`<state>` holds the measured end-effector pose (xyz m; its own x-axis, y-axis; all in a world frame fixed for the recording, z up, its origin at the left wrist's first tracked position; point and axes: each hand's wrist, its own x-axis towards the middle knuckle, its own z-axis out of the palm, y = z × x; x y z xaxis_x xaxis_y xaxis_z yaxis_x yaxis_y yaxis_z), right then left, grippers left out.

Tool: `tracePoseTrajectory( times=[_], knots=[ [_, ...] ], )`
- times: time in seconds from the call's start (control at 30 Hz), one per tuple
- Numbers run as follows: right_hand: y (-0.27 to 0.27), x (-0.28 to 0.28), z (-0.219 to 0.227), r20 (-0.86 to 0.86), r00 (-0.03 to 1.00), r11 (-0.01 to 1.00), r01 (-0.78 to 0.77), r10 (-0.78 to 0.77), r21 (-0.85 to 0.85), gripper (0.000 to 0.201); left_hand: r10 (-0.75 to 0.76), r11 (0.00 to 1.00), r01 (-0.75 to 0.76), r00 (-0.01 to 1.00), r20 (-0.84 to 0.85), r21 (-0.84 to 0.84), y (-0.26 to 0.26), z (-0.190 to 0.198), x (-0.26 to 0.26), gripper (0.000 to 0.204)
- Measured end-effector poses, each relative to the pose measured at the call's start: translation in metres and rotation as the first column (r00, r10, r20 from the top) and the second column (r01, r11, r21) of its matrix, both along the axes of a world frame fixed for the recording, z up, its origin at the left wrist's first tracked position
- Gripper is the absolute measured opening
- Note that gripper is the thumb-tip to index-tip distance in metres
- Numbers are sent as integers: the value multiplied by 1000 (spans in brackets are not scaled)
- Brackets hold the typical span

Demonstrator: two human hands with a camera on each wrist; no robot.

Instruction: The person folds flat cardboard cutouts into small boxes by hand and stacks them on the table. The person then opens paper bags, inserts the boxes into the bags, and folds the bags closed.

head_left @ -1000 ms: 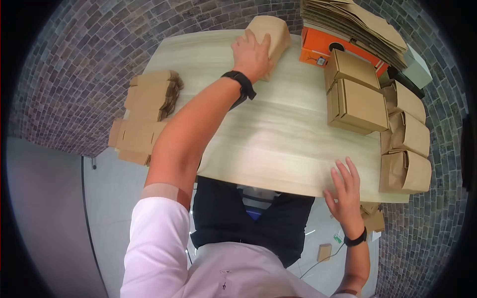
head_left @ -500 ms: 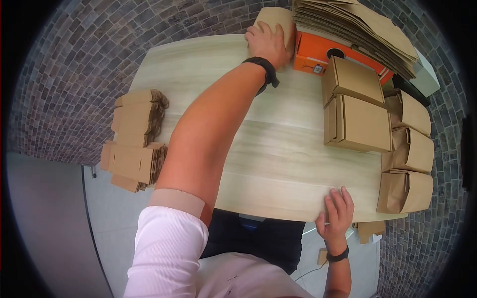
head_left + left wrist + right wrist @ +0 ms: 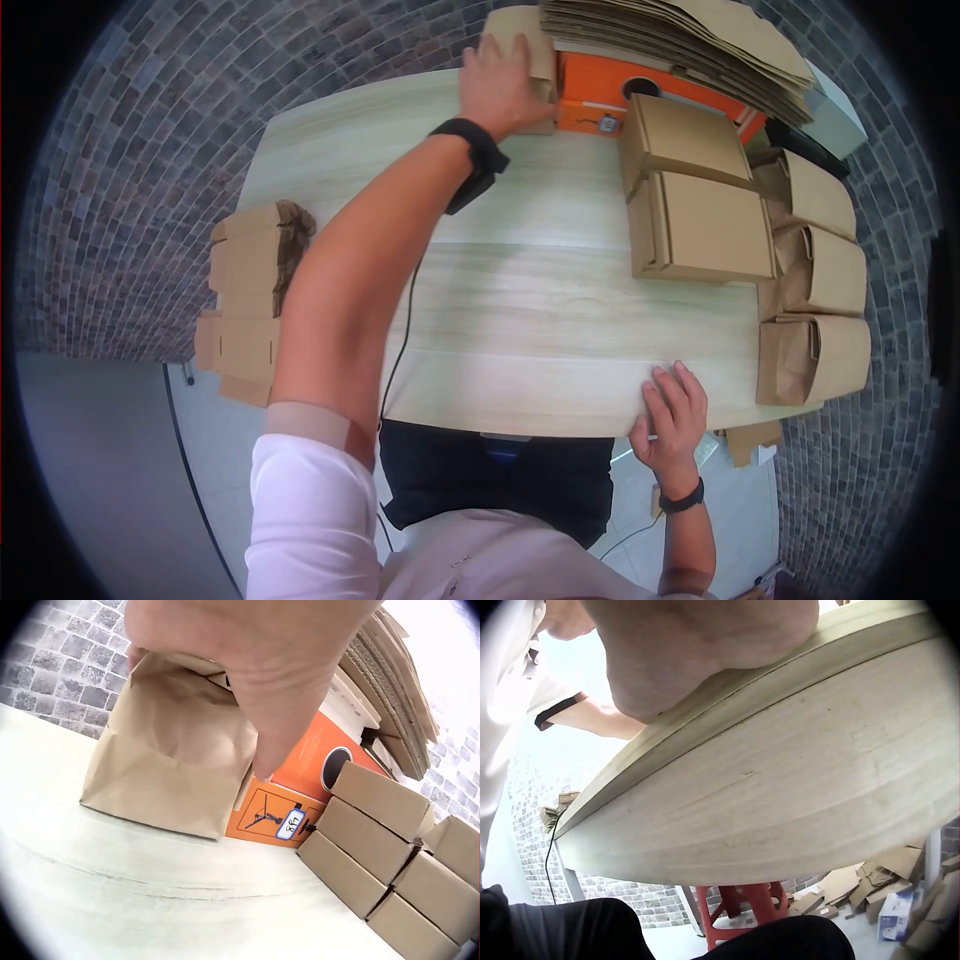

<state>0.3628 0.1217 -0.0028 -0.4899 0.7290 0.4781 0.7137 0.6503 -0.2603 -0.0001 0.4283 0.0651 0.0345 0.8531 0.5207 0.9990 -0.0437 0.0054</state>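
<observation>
At the table's back edge my left hand (image 3: 497,88) holds a brown paper bag (image 3: 520,32), which stands upright right beside an orange box (image 3: 590,88). In the left wrist view the bag (image 3: 165,765) shows its creased front, with the thumb (image 3: 279,735) along its right side and the fingers mostly hidden behind its top. My right hand (image 3: 672,415) rests on the table's front edge, fingers relaxed and nothing in them. Seen from the right wrist, the heel of that hand (image 3: 705,656) lies along the table edge (image 3: 757,694).
Brown cardboard boxes (image 3: 700,225) stand stacked right of centre, beside a column of folded paper bags (image 3: 838,275). Flat brown sheets (image 3: 700,45) lie on the orange box. Flattened cartons (image 3: 250,270) are piled at the left edge. Below the table stands a red stool (image 3: 742,911).
My left hand has moved the paper bag right, up against the orange box's left end. My right hand has come down onto the table's front edge. The head view has shifted somewhat.
</observation>
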Motion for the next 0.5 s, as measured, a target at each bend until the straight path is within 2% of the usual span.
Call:
tracePoseTrajectory(
  times=[0.03, 0.1, 0.13, 0.17, 0.23, 0.27, 0.33, 0.37, 0.43, 0.5],
  knots=[
    [-1, 0, 1, 9, 1000, 1000, 19, -19, -1, 37, -19, 1000, 19, 1000, 9, -1, -2, -3, 0, 114],
    [0, -1, 2, -14, 1000, 1000, 7, -7, 8, 39, -59, 992, 49, 995, 86, 118, -15, 0, 0, 116],
    [0, -2, 3, -12, 1000, 1000, 9, -8, 17, 39, -97, 984, 67, 980, 176, 166, -24, 1, 4, 109],
    [1, -2, 4, -6, 1000, 999, 20, -20, 28, 39, -110, 981, 78, 977, 181, 177, -32, 0, 5, 109],
    [0, -2, 4, -18, 1000, 1000, 9, -9, 20, 39, -277, 926, 164, 908, 315, 341, -52, -7, 5, 100],
    [0, -2, 4, -14, 1000, 999, 19, -18, 29, 39, -288, 921, 172, 904, 316, 350, -70, -6, 9, 100],
    [0, -2, 7, -47, 999, 1000, -16, 16, 1, 38, -401, 912, 284, 767, 501, 296, -121, -8, 17, 90],
    [0, -1, 9, -42, 999, 1000, -10, 10, 2, 38, -406, 910, 288, 762, 504, 299, -146, -8, 19, 90],
    [2, 2, 12, -100, 993, 997, -67, 64, -34, 38, -383, 906, 404, 656, 651, 126, -200, -8, 21, 82],
    [3, 5, 21, -131, 988, 995, -86, 80, -44, 38, -388, 889, 451, 648, 655, 80, -250, -7, 18, 77]
  ],
)
